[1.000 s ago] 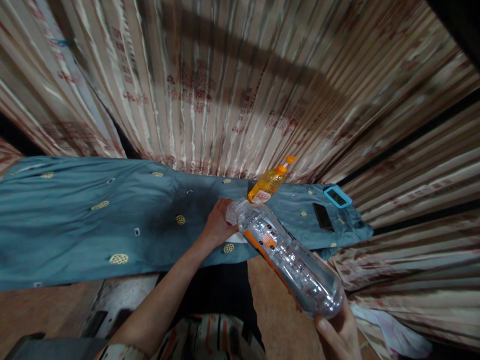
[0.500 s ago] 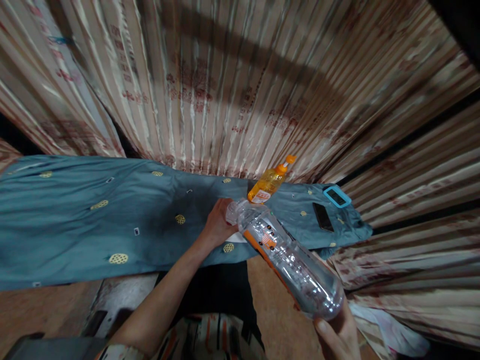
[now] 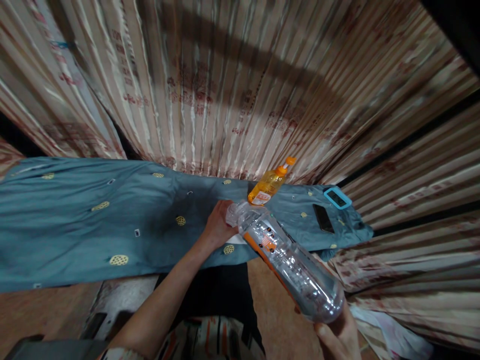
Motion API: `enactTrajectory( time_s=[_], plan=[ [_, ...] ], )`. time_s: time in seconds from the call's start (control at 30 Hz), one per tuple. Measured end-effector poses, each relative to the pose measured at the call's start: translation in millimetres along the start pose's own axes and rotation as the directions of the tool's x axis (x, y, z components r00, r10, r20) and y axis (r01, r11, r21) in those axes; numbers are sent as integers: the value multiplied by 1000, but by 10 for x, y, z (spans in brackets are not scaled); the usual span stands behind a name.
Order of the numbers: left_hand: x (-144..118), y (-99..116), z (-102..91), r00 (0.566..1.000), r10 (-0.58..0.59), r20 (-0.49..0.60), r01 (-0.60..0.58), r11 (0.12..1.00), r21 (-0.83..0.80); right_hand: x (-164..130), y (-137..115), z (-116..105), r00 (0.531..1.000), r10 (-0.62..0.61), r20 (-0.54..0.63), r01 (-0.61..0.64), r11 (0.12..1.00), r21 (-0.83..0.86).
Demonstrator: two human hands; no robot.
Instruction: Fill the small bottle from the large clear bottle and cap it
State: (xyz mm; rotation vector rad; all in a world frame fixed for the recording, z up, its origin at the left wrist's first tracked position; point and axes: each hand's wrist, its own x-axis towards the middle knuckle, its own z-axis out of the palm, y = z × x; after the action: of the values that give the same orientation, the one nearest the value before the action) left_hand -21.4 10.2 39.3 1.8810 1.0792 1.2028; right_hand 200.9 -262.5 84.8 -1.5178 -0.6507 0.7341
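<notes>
A: Item one, in your hands?

B: One clear bottle [image 3: 296, 272], plastic, with an orange label printed with small dark figures. You have it raised in front of your body, tilted, neck toward your left, base toward your right and nearest you.

A: Your left hand [image 3: 218, 223]?

B: Closed about the neck end; your fingertips are hidden behind it.

A: Your right hand [image 3: 339, 330]?

B: Grasping the base, thumb along the near edge, remaining fingers mostly out of sight beneath.

A: Your surface?

B: One teal cloth [image 3: 75, 220], yellow pineapple print, spread lengthwise before you. One white patch [image 3: 236, 239], partly covered by the bottle, nature unclear.

A: Articles on it?

B: One pump bottle [image 3: 266, 190], amber contents, orange head, pale label, just past the clear bottle's neck; you cannot tell from here whether the two touch. To your right, one dark phone [image 3: 323, 218], lying flat, and just beside it one blue-framed device [image 3: 337, 197] with a grey display.

A: Backdrop?

B: One pleated curtain [image 3: 210, 115], beige with reddish motifs, hanging along the cloth's far edge.
</notes>
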Motion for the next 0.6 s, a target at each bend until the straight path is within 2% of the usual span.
enactTrajectory(
  time_s=[0.23, 0.6],
  plan=[
    [0, -4, 3, 1000, -6, -2, 6, 1000, 4, 4, -46, 32, 999, -39, 24, 41, 998, -57],
    [-8, 11, -19, 1000, 7, -11, -7, 1000, -12, 49, 130, -44, 995, -90, 32, 92, 992, -81]
  ],
)
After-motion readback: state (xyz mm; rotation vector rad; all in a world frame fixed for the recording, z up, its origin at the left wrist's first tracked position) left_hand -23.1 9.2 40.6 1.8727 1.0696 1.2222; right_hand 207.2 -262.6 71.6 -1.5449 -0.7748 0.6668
